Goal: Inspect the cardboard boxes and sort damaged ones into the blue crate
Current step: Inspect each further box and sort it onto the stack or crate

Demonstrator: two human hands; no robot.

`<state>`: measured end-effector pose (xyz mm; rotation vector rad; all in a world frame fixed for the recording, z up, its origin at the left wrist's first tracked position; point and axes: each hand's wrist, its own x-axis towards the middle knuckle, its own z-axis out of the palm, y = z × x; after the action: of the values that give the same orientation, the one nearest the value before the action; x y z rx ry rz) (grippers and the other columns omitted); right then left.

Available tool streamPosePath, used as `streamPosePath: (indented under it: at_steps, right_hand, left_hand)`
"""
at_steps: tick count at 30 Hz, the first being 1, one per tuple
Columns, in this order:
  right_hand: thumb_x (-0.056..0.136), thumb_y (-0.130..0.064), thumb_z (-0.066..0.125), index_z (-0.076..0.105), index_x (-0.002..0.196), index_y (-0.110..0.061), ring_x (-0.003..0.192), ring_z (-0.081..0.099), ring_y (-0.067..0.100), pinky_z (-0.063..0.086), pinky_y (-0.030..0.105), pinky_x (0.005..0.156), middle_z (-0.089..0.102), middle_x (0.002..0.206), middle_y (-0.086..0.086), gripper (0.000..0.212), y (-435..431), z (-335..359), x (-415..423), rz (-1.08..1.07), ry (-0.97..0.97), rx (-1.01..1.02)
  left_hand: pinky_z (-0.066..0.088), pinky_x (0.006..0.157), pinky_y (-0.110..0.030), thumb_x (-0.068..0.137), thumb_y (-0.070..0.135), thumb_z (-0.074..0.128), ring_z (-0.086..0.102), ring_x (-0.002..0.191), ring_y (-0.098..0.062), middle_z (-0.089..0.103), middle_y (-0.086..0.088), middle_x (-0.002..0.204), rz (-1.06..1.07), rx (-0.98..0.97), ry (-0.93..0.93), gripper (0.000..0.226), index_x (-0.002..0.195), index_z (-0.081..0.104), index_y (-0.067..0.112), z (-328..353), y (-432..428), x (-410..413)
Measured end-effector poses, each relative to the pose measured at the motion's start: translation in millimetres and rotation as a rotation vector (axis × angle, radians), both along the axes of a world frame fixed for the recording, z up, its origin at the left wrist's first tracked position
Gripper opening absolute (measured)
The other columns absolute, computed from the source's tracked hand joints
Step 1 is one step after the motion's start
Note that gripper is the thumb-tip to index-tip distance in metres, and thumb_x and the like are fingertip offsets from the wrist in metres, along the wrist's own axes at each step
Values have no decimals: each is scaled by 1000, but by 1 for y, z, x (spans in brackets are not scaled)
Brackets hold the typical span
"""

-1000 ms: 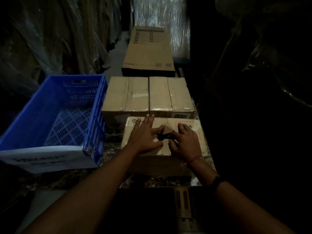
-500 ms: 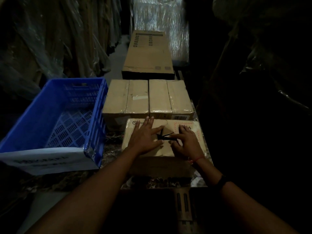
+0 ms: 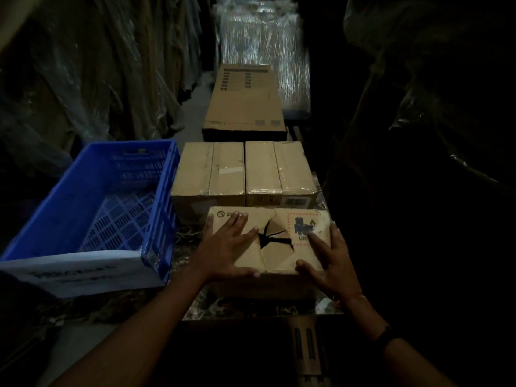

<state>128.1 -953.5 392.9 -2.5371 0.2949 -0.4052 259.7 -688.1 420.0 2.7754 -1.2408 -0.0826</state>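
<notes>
A cardboard box point(image 3: 282, 255) with a torn, caved-in hole in its top lies nearest me on the table. My left hand point(image 3: 227, 248) lies flat on the left part of its top, fingers spread and the thumb along the near edge. My right hand point(image 3: 329, 259) rests on the right part of the top, with the fingers over the right edge near a red-bordered label. The blue crate point(image 3: 83, 208) stands to the left of the box, with nothing inside it and a white paper label on its near wall.
Two taped cardboard boxes point(image 3: 208, 170) point(image 3: 279, 169) sit side by side just behind the torn one. A long flat carton point(image 3: 245, 101) lies farther back, with a plastic-wrapped stack point(image 3: 265, 46) behind it. Plastic-covered goods line both sides of the dim aisle.
Both hands have moved apart, away from the hole in the middle of the top and toward the box's left and right sides. The tear now shows in full.
</notes>
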Motion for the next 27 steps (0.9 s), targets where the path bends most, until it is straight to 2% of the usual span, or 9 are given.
streamPosePath:
  at_steps: [3,5,10,15,18,20,23,25,27]
  right_hand:
    - [76,-36,77,31,149,-27,127,45,11,51,21,90,33,147,-3,87,7,-6,-2,-135,-106,537]
    - [74,-36,73,33,147,-26,108,60,10,58,25,76,52,132,2,83,14,-15,-3,-234,-173,807]
    - [84,-23,73,65,99,-32,100,68,29,58,42,80,70,103,5,20,21,-14,4,-393,-212,953]
    - [75,-46,71,67,92,-36,89,70,19,58,50,78,72,94,0,21,17,9,5,-395,-140,809]
    - [81,-27,70,66,101,-28,90,68,18,57,45,82,70,94,-3,20,20,43,14,-369,-138,690]
    - [81,-25,68,67,113,-22,91,66,15,55,35,82,69,97,-3,32,27,69,25,-319,-108,567]
    - [73,-46,57,61,123,-24,94,66,18,56,39,82,70,103,-1,55,47,100,41,-232,-84,422]
    - [74,-46,57,56,126,-19,103,63,26,53,41,86,67,112,7,59,64,115,51,-204,-54,321]
    - [82,-39,59,51,131,-10,115,55,32,47,40,94,59,124,14,58,83,126,61,-188,6,206]
  left_hand:
    - [-16,107,-72,66,97,27,-19,149,-22,-11,5,163,74,36,-23,102,153,8,47,0,-3,-3]
    - [-15,105,-74,63,99,20,-19,149,-29,-14,5,162,157,30,3,97,149,8,55,0,-5,-5]
    - [4,111,-72,57,98,33,-20,148,-30,-12,5,163,286,-52,205,95,143,20,61,8,-17,-3]
    - [0,109,-75,46,102,30,-22,147,-29,-12,6,163,291,-85,263,104,142,18,63,8,-23,4]
    - [-3,107,-77,42,105,24,-23,146,-32,-16,4,163,316,-136,320,110,143,10,63,7,-23,9]
    - [-7,107,-76,51,101,33,-22,146,-35,-17,-3,163,347,-154,360,108,146,3,59,12,-28,9]
    - [-6,111,-68,60,94,43,-21,146,-39,-15,-16,161,446,-228,501,118,154,-3,41,25,-41,7]
    - [0,114,-65,54,98,38,-13,147,-41,-5,-18,162,497,-308,596,126,156,4,32,37,-46,7]
    - [19,115,-62,53,102,35,20,145,-40,29,-14,157,505,-479,728,119,150,31,33,45,-42,11]
